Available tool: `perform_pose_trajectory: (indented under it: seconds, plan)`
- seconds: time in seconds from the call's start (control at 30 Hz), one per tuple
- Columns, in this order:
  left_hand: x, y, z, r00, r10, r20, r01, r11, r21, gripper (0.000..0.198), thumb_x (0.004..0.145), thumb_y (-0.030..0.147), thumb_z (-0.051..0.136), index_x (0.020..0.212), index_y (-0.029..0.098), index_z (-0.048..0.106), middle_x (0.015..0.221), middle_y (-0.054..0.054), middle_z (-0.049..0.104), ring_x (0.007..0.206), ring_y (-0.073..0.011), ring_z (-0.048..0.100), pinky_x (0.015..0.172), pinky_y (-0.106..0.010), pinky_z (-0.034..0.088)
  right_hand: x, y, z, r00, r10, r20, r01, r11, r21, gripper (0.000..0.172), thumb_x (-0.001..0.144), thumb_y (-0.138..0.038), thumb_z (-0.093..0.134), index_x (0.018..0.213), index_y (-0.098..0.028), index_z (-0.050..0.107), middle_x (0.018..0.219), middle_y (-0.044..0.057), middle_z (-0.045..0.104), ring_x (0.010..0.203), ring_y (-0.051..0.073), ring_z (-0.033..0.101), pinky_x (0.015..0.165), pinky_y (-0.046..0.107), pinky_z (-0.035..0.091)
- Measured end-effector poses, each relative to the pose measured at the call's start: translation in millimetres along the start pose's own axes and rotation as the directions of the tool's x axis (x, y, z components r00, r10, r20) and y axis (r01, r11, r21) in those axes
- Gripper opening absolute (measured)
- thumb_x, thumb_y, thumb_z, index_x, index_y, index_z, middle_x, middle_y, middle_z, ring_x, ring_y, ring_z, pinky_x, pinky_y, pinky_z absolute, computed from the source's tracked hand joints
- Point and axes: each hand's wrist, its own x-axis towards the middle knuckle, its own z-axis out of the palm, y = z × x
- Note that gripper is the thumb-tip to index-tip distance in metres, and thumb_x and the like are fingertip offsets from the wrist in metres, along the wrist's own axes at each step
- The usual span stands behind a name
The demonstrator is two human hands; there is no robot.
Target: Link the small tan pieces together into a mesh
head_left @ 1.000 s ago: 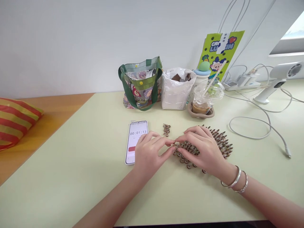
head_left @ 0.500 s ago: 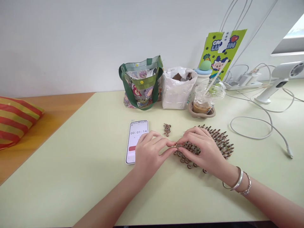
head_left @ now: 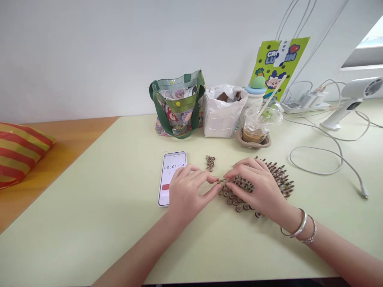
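Observation:
Between the fingertips of both hands is a small brownish screw (head_left: 222,181), lying nearly level just above the table. My left hand (head_left: 187,193) pinches its left end between thumb and forefinger, while my right hand (head_left: 259,185) pinches the other end. Under and beyond my right hand spreads a large group of similar screws (head_left: 283,179) with round, cross-marked heads, partly hidden by the hand. A little cluster of screws (head_left: 210,163) lies apart, just beyond the fingertips. My left hand partly covers a phone (head_left: 164,175) with a running timer on its screen.
At the back stand a clear, green-handled bag (head_left: 179,115), a white plastic bag (head_left: 221,119) and a plastic cup (head_left: 254,133) in a carton holder. A white cable (head_left: 320,173) curls across the right, near a small white fan (head_left: 344,111). A striped cushion (head_left: 24,151) is at left.
The fingertips of my two hands have drawn slightly apart, so more of the screw shows between them. Both hands have otherwise barely moved.

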Motion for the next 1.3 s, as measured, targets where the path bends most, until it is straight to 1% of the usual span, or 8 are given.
perform_pose_trajectory:
  seconds: [0.2,0.3,0.53,0.67,0.8,0.93,1.17,1.3]
  plan:
    - [-1.9,-0.8,1.3,0.999,0.049,-0.006,-0.049,0.999,-0.007,0.010,0.075,0.032,0.066,0.071,0.024,0.064,0.065,0.005,0.066,0.073,-0.0156,0.057,0.067,-0.030,0.037,-1.3,-1.2,2.8,0.998,0.019,0.060,-0.024,0.996,0.082,0.009,0.083,-0.029,0.056,0.089,-0.025,0.061,0.079,0.001,0.066,0.083,0.019,0.056,0.078,0.037,0.038]
    - [-1.6,-0.6,0.3,0.997,0.067,-0.027,-0.068,0.998,-0.006,0.008,0.076,0.031,0.066,0.072,0.024,0.065,0.065,0.006,0.067,0.073,-0.0150,0.057,0.067,-0.029,0.037,-1.6,-1.7,2.9,0.994,0.053,0.092,-0.065,0.990,0.129,0.010,0.085,-0.031,0.054,0.087,-0.025,0.061,0.079,0.001,0.064,0.081,0.018,0.055,0.078,0.037,0.038]
    - [-0.9,0.3,-0.3,0.993,0.110,-0.048,-0.111,0.994,-0.015,0.006,0.076,0.029,0.066,0.072,0.024,0.065,0.065,0.005,0.067,0.071,-0.0146,0.057,0.068,-0.029,0.038,-0.4,-5.3,1.6,0.970,0.121,0.212,-0.171,0.956,0.238,0.015,0.088,-0.031,0.048,0.079,-0.024,0.058,0.075,0.000,0.061,0.078,0.017,0.053,0.076,0.035,0.038]
    - [-1.3,0.7,-0.3,0.994,0.095,-0.060,-0.096,0.995,-0.015,0.006,0.076,0.027,0.067,0.072,0.023,0.064,0.065,0.006,0.067,0.072,-0.0143,0.057,0.068,-0.029,0.038,-0.5,-5.7,0.6,0.968,0.124,0.219,-0.177,0.955,0.240,0.015,0.089,-0.030,0.046,0.080,-0.024,0.057,0.076,0.000,0.061,0.079,0.017,0.053,0.078,0.036,0.037]
    - [-2.2,0.5,0.6,0.996,0.069,-0.063,-0.071,0.997,-0.024,0.007,0.075,0.025,0.066,0.071,0.022,0.062,0.066,0.006,0.066,0.072,-0.0140,0.057,0.068,-0.028,0.038,-0.6,-6.2,0.0,0.971,0.139,0.196,-0.187,0.950,0.250,0.008,0.087,-0.027,0.049,0.085,-0.024,0.056,0.080,0.000,0.063,0.080,0.017,0.053,0.078,0.036,0.037]
    - [-2.5,-0.1,2.8,0.992,0.095,-0.080,-0.098,0.995,-0.034,0.006,0.075,0.024,0.067,0.071,0.022,0.062,0.064,0.007,0.065,0.071,-0.0135,0.056,0.068,-0.028,0.038,-0.3,-7.1,1.1,0.974,0.137,0.179,-0.183,0.946,0.269,0.006,0.085,-0.027,0.053,0.087,-0.023,0.055,0.082,0.001,0.064,0.080,0.018,0.054,0.077,0.036,0.038]
    - [-2.7,-1.4,2.6,0.990,0.133,-0.052,-0.137,0.987,-0.081,0.006,0.077,0.025,0.066,0.074,0.022,0.063,0.065,0.006,0.065,0.072,-0.0133,0.056,0.067,-0.028,0.038,-0.9,-7.3,1.1,0.967,0.129,0.218,-0.193,0.932,0.306,0.005,0.086,-0.026,0.051,0.086,-0.023,0.055,0.084,0.001,0.062,0.082,0.017,0.053,0.078,0.036,0.037]
    - [-2.3,-1.7,2.7,0.990,0.131,-0.045,-0.135,0.987,-0.093,0.007,0.076,0.027,0.067,0.073,0.022,0.062,0.065,0.006,0.065,0.073,-0.0139,0.056,0.067,-0.028,0.038,-0.7,-7.4,1.2,0.961,0.118,0.250,-0.196,0.929,0.313,0.007,0.088,-0.025,0.048,0.085,-0.022,0.054,0.084,0.001,0.061,0.082,0.017,0.052,0.078,0.035,0.036]
